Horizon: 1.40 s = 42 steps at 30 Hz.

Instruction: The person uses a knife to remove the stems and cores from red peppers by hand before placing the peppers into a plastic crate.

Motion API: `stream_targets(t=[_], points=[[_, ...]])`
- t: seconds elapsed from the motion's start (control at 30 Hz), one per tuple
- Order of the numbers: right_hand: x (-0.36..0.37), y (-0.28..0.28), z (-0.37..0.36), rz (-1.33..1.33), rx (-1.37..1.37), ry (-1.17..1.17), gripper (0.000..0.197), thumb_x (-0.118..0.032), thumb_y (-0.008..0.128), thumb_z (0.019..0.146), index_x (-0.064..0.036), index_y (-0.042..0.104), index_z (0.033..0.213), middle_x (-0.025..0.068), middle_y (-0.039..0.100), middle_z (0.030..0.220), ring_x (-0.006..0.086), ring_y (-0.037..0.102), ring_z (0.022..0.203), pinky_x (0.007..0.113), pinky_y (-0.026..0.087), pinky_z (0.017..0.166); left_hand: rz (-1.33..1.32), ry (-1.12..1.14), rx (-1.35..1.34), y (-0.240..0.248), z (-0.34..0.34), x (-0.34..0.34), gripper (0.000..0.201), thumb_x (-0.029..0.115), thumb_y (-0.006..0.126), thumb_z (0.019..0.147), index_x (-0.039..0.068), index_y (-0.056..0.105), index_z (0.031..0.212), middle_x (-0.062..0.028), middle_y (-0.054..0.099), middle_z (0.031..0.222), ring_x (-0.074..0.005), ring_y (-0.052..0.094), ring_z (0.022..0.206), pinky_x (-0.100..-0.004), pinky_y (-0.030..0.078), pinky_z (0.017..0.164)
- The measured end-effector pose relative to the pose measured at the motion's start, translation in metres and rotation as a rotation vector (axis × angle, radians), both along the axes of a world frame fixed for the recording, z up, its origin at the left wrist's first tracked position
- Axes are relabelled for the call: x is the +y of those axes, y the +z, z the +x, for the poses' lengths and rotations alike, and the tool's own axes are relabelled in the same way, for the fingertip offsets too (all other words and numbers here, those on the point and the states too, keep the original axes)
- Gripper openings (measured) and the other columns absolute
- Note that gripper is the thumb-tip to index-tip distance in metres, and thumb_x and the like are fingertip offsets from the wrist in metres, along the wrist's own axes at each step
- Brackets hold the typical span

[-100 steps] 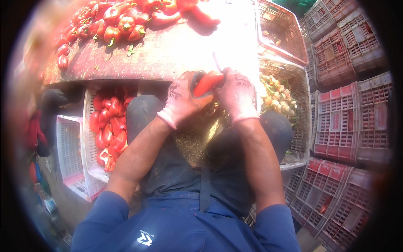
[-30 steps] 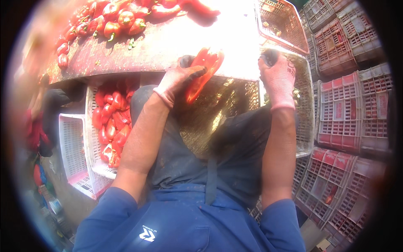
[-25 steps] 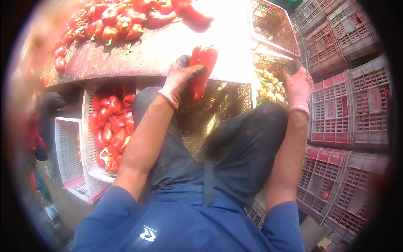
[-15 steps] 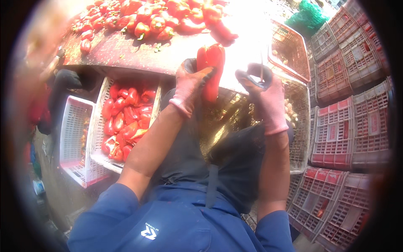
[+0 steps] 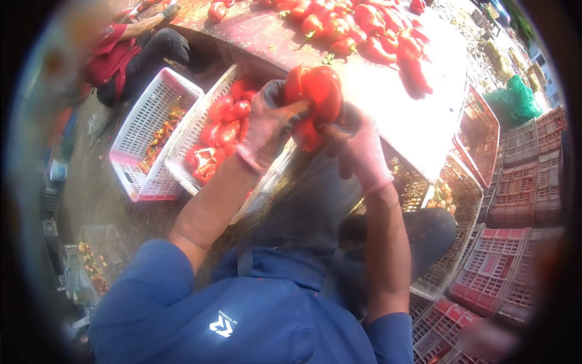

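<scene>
- Head view: we see a red pepper [image 5: 327, 91] held by the table [image 5: 260, 36] edge.
- Our left hand [image 5: 271, 121] grips it, thumb pressed against it.
- Our right hand [image 5: 359, 147] curls beside it; whether those fingers pinch, we cannot tell.

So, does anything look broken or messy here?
A little. In the white crate, one broken pepper shows its pale inside, while the red peppers by it look whole. The held pepper seems split too. On the table, a loose green bit lies beside the pepper pile; I can't tell what it is.
</scene>
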State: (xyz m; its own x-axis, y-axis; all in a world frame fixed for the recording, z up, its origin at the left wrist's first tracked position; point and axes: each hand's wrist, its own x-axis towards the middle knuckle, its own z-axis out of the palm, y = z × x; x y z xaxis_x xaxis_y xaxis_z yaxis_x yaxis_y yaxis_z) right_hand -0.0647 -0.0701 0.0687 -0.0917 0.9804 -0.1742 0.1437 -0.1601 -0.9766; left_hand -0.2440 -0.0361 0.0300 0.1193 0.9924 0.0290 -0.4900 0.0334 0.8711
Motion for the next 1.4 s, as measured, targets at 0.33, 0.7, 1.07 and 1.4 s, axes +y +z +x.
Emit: stream_targets(t=[0.33, 0.7, 1.07, 1.4], points=[[-0.027, 0.045, 0.100, 0.290, -0.017, -0.253, 0.032, -0.010, 0.073, 0.089, 0.0035, 0.065, 0.117, 0.0045, 0.069, 0.083, 0.0070, 0.061, 0.060, 0.024, 0.049, 0.052, 0.207, -0.208, 0.011, 0.070, 0.120, 0.003, 0.031, 0.002, 0.075, 0.087, -0.004, 0.064, 0.116, -0.0100, 0.072, 0.106, -0.0163, 0.069, 0.097, -0.0297, 0.057, 0.089], [-0.214, 0.079, 0.258, 0.629, -0.251, -0.815, 0.032, -0.012, 0.081, 0.087, -0.0026, 0.071, 0.116, -0.0020, 0.069, 0.081, 0.0035, 0.060, 0.065, 0.022, 0.048, 0.058, 0.873, -0.726, -0.058, 0.117, 0.316, -0.077, 0.033, -0.003, 0.073, 0.086, 0.003, 0.065, 0.117, -0.0016, 0.068, 0.104, -0.0088, 0.063, 0.097, -0.0260, 0.054, 0.085], [-0.220, 0.064, 0.233, 0.353, -0.346, -0.787, 0.040, -0.027, 0.085, 0.085, -0.0038, 0.072, 0.115, -0.0019, 0.068, 0.078, 0.0036, 0.059, 0.062, 0.022, 0.046, 0.056, 0.545, -0.756, 0.000, 0.090, 0.293, -0.093, 0.032, 0.004, 0.076, 0.089, 0.000, 0.066, 0.119, -0.0059, 0.073, 0.107, -0.0133, 0.069, 0.098, -0.0296, 0.056, 0.090], [-0.129, 0.044, 0.178, 0.499, -0.119, -0.548, 0.038, -0.021, 0.074, 0.092, -0.0001, 0.070, 0.123, 0.0070, 0.073, 0.104, 0.0044, 0.053, 0.053, 0.020, 0.037, 0.046, 0.182, -0.139, 0.164, 0.013, 0.007, 0.025, 0.032, -0.001, 0.074, 0.087, -0.002, 0.065, 0.117, -0.0097, 0.071, 0.107, -0.0158, 0.070, 0.093, -0.0295, 0.059, 0.082]])
